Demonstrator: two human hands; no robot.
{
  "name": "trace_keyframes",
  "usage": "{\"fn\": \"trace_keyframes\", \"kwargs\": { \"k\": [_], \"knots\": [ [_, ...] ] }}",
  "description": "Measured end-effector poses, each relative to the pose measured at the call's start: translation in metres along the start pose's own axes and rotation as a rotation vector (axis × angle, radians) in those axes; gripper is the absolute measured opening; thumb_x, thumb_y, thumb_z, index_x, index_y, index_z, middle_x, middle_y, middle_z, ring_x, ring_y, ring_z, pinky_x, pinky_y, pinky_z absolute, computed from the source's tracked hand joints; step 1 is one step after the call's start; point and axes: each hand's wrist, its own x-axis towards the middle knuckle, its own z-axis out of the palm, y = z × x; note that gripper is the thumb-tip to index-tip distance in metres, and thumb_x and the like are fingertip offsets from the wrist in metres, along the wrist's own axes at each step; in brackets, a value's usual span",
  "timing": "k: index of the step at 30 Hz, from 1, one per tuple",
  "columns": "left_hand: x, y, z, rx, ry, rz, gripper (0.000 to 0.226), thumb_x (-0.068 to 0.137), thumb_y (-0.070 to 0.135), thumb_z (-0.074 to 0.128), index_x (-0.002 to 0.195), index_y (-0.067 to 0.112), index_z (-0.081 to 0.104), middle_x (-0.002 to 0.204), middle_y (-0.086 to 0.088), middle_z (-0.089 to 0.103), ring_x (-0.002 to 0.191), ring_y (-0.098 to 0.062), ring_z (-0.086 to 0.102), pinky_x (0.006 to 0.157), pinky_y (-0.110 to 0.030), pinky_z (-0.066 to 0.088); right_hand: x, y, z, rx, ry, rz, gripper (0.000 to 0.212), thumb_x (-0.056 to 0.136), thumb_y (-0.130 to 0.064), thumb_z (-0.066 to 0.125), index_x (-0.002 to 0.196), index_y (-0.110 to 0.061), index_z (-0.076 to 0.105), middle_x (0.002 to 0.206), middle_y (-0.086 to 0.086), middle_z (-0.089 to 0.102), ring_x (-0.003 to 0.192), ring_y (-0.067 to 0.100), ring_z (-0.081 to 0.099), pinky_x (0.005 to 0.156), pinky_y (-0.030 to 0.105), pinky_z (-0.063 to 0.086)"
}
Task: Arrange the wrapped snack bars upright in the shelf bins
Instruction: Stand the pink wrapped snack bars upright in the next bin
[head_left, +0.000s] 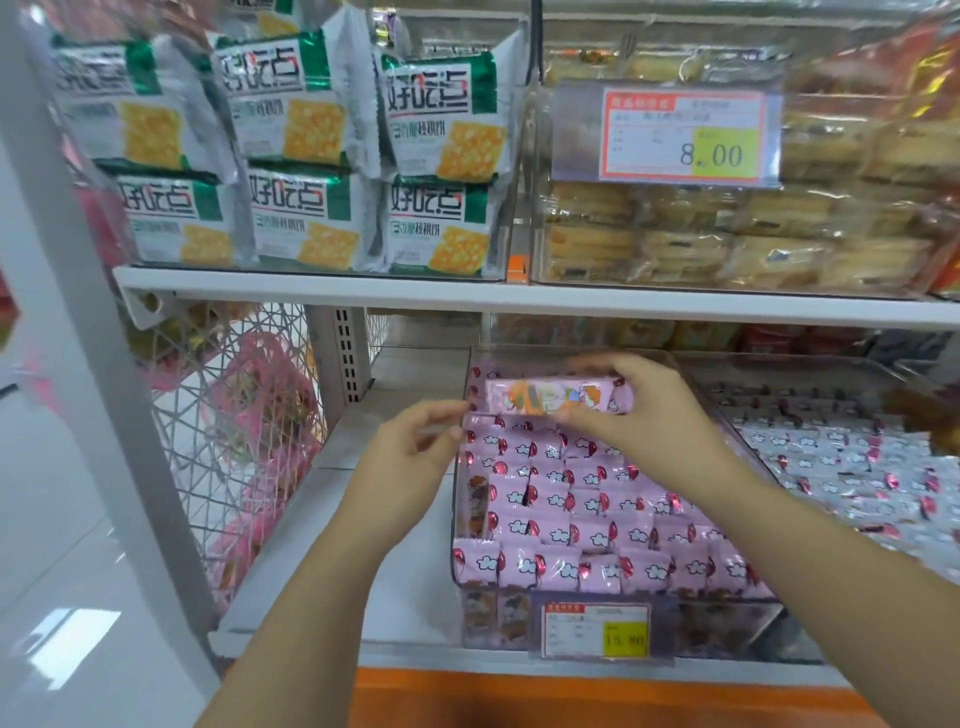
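Note:
My right hand (641, 410) grips a pink wrapped snack bar (558, 397), held sideways above the far end of a clear plastic bin (457, 499). The bin holds several rows of pink wrapped bars (576, 519) standing upright. My left hand (410, 447) hovers at the bin's left wall, fingers curled loosely, its thumb and forefinger near the bar's left end; it holds nothing that I can see. A second clear bin to the right holds white wrapped bars (841, 467).
A price tag (597, 631) hangs on the pink bin's front. The upper shelf (519, 296) carries green-and-white cracker packs (306, 156) and a bin of wrapped cakes (727, 234). A white wire basket (244, 426) stands left of the shelf.

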Motion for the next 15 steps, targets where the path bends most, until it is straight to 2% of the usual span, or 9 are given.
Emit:
{"fn": "trace_keyframes", "kwargs": {
  "k": [3, 4, 8, 10, 12, 15],
  "knots": [
    [-0.009, 0.002, -0.006, 0.007, -0.05, -0.029, 0.021, 0.094, 0.019, 0.055, 0.097, 0.039, 0.06, 0.103, 0.023, 0.062, 0.093, 0.012, 0.055, 0.068, 0.0, 0.038, -0.005, -0.014, 0.002, 0.021, -0.087, -0.002, 0.046, 0.074, -0.03, 0.077, 0.112, -0.039, 0.053, 0.106, -0.027, 0.054, 0.095, -0.016, 0.047, 0.076, -0.003, 0.032],
    [-0.011, 0.002, -0.008, 0.014, -0.055, -0.033, 0.021, 0.094, 0.02, 0.055, 0.097, 0.04, 0.06, 0.103, 0.022, 0.062, 0.096, 0.009, 0.056, 0.069, -0.002, 0.038, -0.005, -0.019, 0.002, 0.014, -0.108, 0.001, 0.048, 0.074, -0.03, 0.077, 0.114, -0.039, 0.051, 0.105, -0.028, 0.054, 0.095, -0.017, 0.046, 0.076, 0.0, 0.033],
    [-0.017, 0.001, -0.016, 0.067, -0.07, -0.049, 0.018, 0.094, 0.021, 0.054, 0.101, 0.034, 0.064, 0.107, 0.015, 0.061, 0.095, 0.011, 0.053, 0.065, 0.004, 0.035, -0.007, -0.026, 0.004, 0.033, -0.08, 0.046, 0.052, 0.074, -0.031, 0.078, 0.114, -0.037, 0.046, 0.112, -0.024, 0.052, 0.086, 0.001, 0.059, 0.078, 0.023, 0.044],
    [-0.019, 0.0, -0.019, 0.093, -0.082, -0.053, 0.016, 0.094, 0.022, 0.054, 0.099, 0.031, 0.066, 0.11, 0.016, 0.06, 0.096, 0.012, 0.052, 0.067, 0.004, 0.035, -0.012, -0.024, 0.007, 0.037, -0.06, 0.072, 0.051, 0.074, -0.032, 0.077, 0.113, -0.038, 0.044, 0.113, -0.027, 0.046, 0.069, 0.002, 0.061, 0.07, 0.025, 0.045],
    [-0.02, 0.0, -0.02, 0.107, -0.098, -0.063, 0.014, 0.094, 0.023, 0.055, 0.093, 0.031, 0.066, 0.107, 0.018, 0.061, 0.094, 0.011, 0.053, 0.065, 0.005, 0.035, -0.018, -0.019, 0.011, 0.042, -0.056, 0.086, 0.049, 0.077, -0.03, 0.076, 0.11, -0.039, 0.042, 0.111, -0.029, 0.043, 0.053, 0.001, 0.054, 0.06, 0.024, 0.045],
    [-0.021, 0.001, -0.018, 0.097, -0.111, -0.092, 0.013, 0.094, 0.026, 0.055, 0.088, 0.034, 0.064, 0.097, 0.017, 0.062, 0.077, -0.002, 0.058, 0.057, -0.006, 0.038, -0.025, -0.012, 0.016, 0.031, -0.083, 0.15, 0.043, 0.083, -0.031, 0.07, 0.111, -0.041, 0.039, 0.117, -0.022, 0.044, 0.055, 0.012, 0.051, 0.059, 0.027, 0.046]
  ]
}}
